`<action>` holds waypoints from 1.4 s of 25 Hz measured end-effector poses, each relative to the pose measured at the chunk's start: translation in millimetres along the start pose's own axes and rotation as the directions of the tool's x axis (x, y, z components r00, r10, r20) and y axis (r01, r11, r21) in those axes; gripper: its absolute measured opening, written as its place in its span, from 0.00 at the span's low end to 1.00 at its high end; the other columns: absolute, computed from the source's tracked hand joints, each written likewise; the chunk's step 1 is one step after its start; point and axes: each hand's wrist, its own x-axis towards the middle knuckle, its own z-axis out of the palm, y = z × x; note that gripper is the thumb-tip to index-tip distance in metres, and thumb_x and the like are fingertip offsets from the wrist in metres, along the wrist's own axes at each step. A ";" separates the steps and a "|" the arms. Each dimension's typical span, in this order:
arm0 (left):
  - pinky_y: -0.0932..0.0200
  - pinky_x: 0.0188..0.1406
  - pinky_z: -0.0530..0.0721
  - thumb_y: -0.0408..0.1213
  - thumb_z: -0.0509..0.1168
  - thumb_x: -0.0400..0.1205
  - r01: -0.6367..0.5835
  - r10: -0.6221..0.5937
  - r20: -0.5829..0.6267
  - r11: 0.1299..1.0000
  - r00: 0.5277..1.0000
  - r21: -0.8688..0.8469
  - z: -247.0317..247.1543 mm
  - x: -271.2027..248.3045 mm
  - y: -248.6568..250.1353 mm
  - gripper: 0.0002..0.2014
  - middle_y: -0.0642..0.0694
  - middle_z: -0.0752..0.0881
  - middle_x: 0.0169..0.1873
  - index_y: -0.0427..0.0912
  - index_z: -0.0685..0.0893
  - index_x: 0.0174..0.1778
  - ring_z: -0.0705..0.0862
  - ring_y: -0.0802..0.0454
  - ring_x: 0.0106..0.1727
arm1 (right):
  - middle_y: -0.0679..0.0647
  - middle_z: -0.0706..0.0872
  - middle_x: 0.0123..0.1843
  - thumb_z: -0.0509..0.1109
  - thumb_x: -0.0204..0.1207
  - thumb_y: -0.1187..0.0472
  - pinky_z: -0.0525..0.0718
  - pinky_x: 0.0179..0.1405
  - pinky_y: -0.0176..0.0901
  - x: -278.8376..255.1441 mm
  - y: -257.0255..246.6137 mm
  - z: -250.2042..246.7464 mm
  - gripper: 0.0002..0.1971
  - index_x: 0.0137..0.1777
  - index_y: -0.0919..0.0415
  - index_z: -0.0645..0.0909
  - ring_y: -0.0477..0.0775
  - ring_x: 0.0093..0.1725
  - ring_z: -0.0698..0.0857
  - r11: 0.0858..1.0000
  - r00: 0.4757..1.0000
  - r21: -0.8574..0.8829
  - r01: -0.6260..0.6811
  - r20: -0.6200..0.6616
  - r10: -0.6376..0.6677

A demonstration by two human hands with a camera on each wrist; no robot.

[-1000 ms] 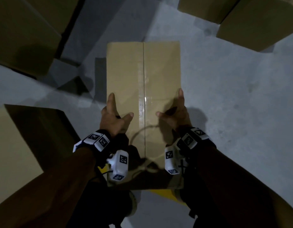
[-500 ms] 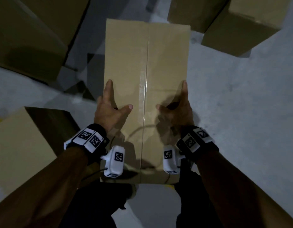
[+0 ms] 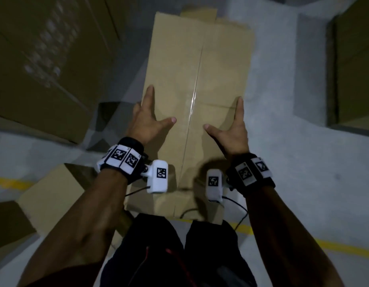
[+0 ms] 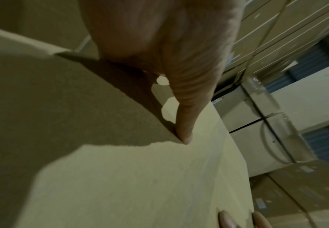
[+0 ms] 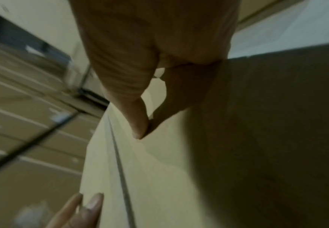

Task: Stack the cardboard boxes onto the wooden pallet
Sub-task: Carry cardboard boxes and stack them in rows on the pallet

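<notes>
I have my left hand [image 3: 147, 121] and right hand [image 3: 234, 129] clamped on the long sides of one taped cardboard box [image 3: 197, 96], thumbs flat on its top, holding it out in front of me above the grey floor [image 3: 303, 172]. I judge this a carry in mid-course: no pallet is in view, so setting this box down is still ahead, and more boxes [image 3: 44, 69] stand to the left and the right. The box is sealed, so I cannot tell its contents.
</notes>
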 end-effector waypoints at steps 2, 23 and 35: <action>0.40 0.79 0.63 0.50 0.77 0.76 -0.085 0.084 0.032 0.996 0.996 0.001 -4.7 -19.8 26.2 0.52 0.43 0.54 0.86 0.64 0.46 0.86 0.57 0.40 0.85 | 0.51 0.65 0.85 0.84 0.64 0.44 0.70 0.79 0.64 -27.4 -12.1 -27.6 0.60 0.84 0.28 0.42 0.60 0.81 0.68 0.999 0.997 0.049 0.008 -0.072 -0.005; 0.48 0.72 0.70 0.49 0.78 0.75 -0.539 0.520 0.347 0.841 0.781 -0.047 163.8 -168.2 248.7 0.51 0.42 0.61 0.82 0.66 0.50 0.86 0.67 0.38 0.80 | 0.53 0.69 0.81 0.83 0.47 0.38 0.79 0.71 0.67 -176.0 81.3 -288.1 0.63 0.78 0.20 0.44 0.62 0.76 0.74 0.947 0.799 0.321 0.005 -0.570 0.190; 0.39 0.74 0.71 0.54 0.77 0.74 -0.603 0.566 0.422 0.796 0.708 -0.056 380.9 -251.2 408.7 0.51 0.42 0.62 0.82 0.67 0.48 0.85 0.68 0.35 0.78 | 0.54 0.68 0.82 0.85 0.63 0.47 0.77 0.73 0.67 -176.6 195.6 -537.5 0.59 0.81 0.25 0.43 0.62 0.77 0.73 0.965 0.720 0.262 -0.004 -0.669 0.184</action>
